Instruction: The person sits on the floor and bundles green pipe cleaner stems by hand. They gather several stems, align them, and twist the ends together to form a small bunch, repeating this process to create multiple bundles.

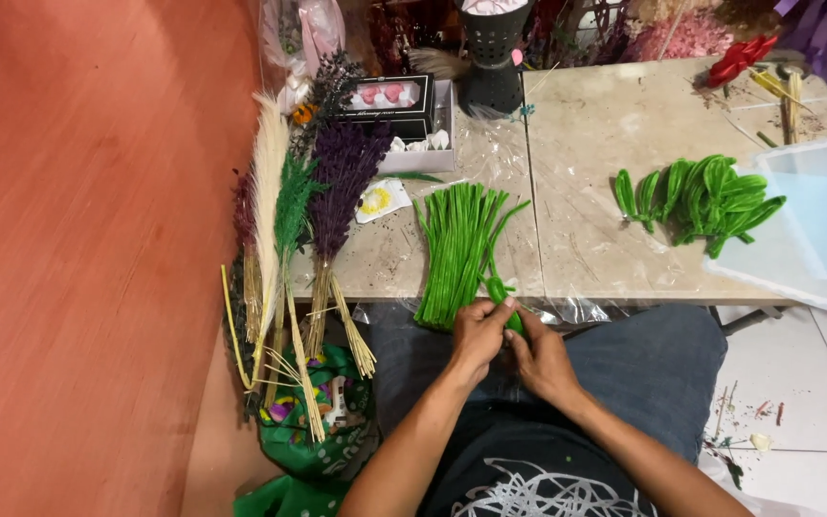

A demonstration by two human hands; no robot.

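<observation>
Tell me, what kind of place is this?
Likely a florist's or craft workbench: dried flower bunches lean at the table edge, green pipe cleaners lie piled, and both hands bend one into a leaf.

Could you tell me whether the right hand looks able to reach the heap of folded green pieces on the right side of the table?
Probably yes. The right hand is at the table edge working a green stem; the bare tabletop between it and the heap of folded green pieces holds nothing in the way.
</observation>
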